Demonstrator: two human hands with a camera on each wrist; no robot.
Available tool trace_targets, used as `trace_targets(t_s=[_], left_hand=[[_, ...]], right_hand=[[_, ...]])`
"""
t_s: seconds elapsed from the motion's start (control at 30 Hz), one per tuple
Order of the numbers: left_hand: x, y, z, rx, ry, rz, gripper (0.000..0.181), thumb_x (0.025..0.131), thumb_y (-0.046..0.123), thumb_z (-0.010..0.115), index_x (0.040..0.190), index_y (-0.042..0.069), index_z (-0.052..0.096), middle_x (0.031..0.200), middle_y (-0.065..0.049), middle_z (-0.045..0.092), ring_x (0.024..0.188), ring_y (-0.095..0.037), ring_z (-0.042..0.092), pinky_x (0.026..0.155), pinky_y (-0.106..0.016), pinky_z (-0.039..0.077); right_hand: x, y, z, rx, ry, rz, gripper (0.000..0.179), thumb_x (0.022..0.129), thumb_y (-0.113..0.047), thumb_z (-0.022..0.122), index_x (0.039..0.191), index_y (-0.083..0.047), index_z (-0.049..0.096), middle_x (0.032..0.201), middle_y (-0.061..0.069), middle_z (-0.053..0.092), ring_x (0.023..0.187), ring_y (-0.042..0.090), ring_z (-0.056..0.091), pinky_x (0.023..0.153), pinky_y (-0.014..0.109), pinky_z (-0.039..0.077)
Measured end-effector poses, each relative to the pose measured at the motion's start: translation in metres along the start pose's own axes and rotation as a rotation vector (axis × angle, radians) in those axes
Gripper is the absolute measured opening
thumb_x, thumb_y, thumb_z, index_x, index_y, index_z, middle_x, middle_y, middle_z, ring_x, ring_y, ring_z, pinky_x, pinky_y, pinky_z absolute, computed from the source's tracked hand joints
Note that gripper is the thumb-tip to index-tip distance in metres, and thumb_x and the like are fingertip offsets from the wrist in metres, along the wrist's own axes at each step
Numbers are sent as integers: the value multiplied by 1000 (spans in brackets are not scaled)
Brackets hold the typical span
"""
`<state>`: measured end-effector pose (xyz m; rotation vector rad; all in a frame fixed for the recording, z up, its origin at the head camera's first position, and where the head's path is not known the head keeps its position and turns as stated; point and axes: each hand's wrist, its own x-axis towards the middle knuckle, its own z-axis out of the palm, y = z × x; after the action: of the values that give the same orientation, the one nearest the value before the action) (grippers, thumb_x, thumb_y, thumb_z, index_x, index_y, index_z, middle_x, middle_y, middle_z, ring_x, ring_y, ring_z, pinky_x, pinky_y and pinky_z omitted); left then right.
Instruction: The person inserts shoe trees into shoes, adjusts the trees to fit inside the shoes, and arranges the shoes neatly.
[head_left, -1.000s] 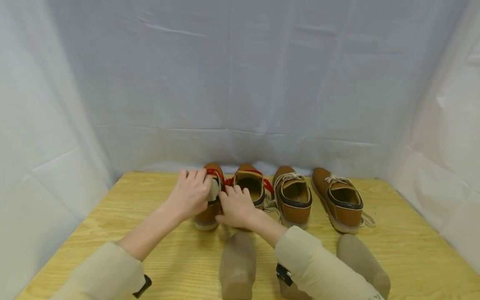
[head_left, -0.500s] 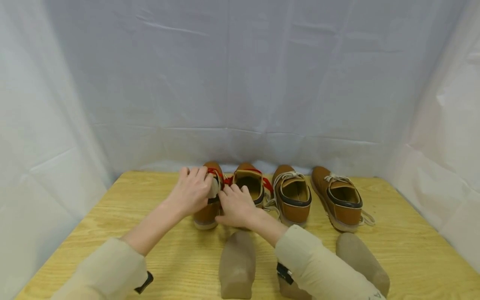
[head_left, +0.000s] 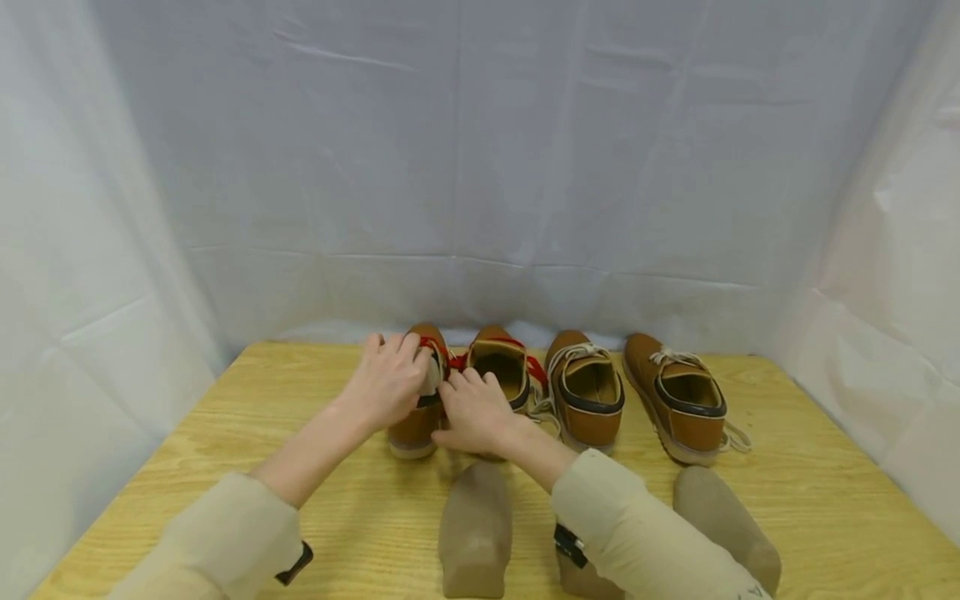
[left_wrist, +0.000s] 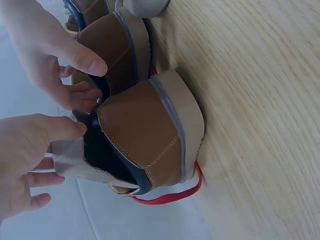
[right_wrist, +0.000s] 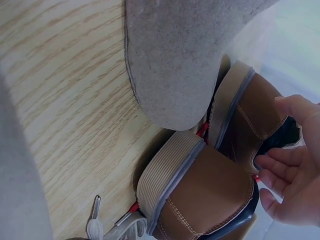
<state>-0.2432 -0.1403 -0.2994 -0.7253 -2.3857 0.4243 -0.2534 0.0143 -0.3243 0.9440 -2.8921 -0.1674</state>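
My left hand [head_left: 386,375] is at the leftmost brown leather shoe [head_left: 412,429], which has red laces [head_left: 432,343]. Thumb and fingers pinch its pale tongue [left_wrist: 75,160], as the left wrist view shows. My right hand [head_left: 474,410] is on that shoe's right side, between it and a second brown shoe [head_left: 495,333], also with red at its laces. The fingertips of the right hand [right_wrist: 297,170] touch the first shoe's dark collar near the opening, while its thumb stands apart from them. The second shoe's heel is partly hidden behind the right hand in the head view.
Two more brown shoes with beige laces, a middle one [head_left: 592,425] and a right one [head_left: 690,429], stand along the table's back edge. Grey-brown foot-shaped forms [head_left: 476,533] lie in front, one [head_left: 723,525] at the right. White sheeting [head_left: 480,167] surrounds the wooden table [head_left: 352,517].
My left hand has shifted slightly right, and the tongue between its fingers has moved a little with it. The right hand stays in nearly the same place, as do the shoes.
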Motion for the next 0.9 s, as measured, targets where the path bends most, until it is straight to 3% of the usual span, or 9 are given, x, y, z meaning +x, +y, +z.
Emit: trace_targets(t_s=[0.37, 0.9], left_hand=[[4, -1, 4, -32, -72, -36, 51, 70, 29, 80, 108, 1, 62, 101, -14, 57, 87, -28, 58, 77, -49, 42], [9, -1, 14, -42, -60, -49, 39, 70, 23, 80, 97, 4, 62, 91, -12, 55, 79, -29, 57, 71, -45, 41]], right_hand=[[-2, 2, 1, -18, 33, -26, 60, 84, -51, 60, 127, -11, 54, 121, 4, 53, 106, 22, 46, 81, 37, 38], [-1, 2, 1, -34, 52, -40, 55, 83, -52, 60, 120, -12, 57, 112, 2, 55, 102, 21, 47, 82, 38, 39]])
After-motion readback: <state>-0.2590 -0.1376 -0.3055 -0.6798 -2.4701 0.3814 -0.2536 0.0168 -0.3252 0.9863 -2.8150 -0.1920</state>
